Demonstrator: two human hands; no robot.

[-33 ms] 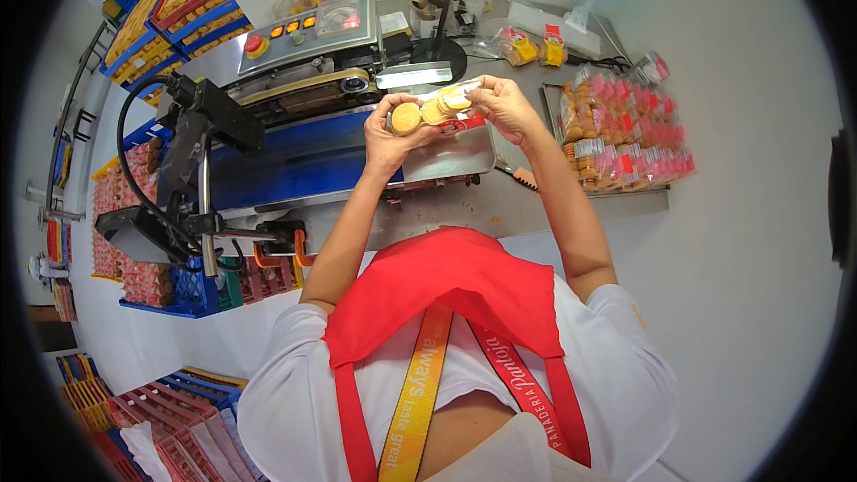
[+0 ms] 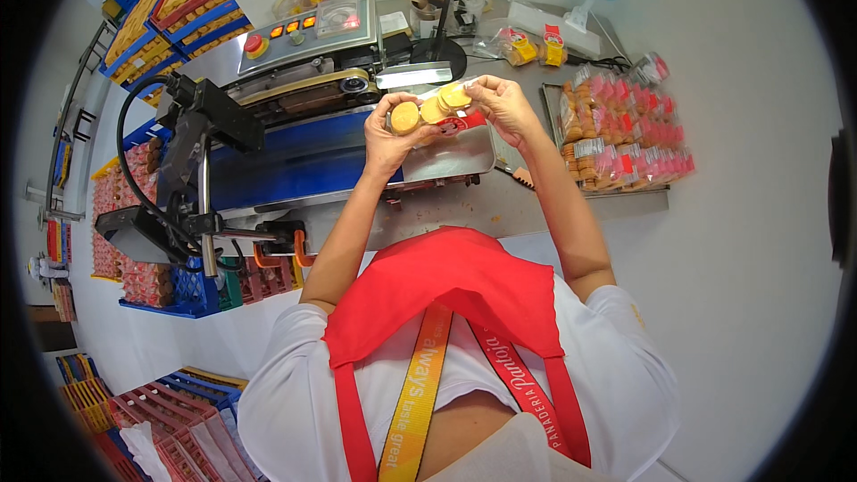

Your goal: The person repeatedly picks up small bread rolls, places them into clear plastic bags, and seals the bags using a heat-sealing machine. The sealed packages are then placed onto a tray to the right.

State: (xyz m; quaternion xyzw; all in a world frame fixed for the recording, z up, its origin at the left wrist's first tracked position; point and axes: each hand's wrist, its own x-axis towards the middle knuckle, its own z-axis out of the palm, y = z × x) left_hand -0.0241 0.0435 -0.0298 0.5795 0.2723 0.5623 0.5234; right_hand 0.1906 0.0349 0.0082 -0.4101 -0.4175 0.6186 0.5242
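Between my two hands is a clear packet of round yellow cookies (image 2: 432, 111), with a red patch on the wrapper. My left hand (image 2: 390, 137) grips its left end, thumb and fingers curled round the edge. Closed on the packet's right end is my right hand (image 2: 501, 107). The packet is raised over the end of a sealing machine, above a bare metal plate (image 2: 455, 157). To the left of my left hand runs the machine's blue conveyor belt (image 2: 299, 156).
A control box (image 2: 308, 36) with lit switches and a red stop button stands behind the belt. Packed cookies fill a tray (image 2: 620, 138) at right. A black bracket arm (image 2: 192, 161) rises at left. Crates (image 2: 183, 446) are stacked lower left. A brush (image 2: 521, 177) lies by the plate.
The fingers of my right hand have shifted slightly at the packet's right end. The wrapper's glare there has lessened, showing more of the cookies. My left hand looks still.
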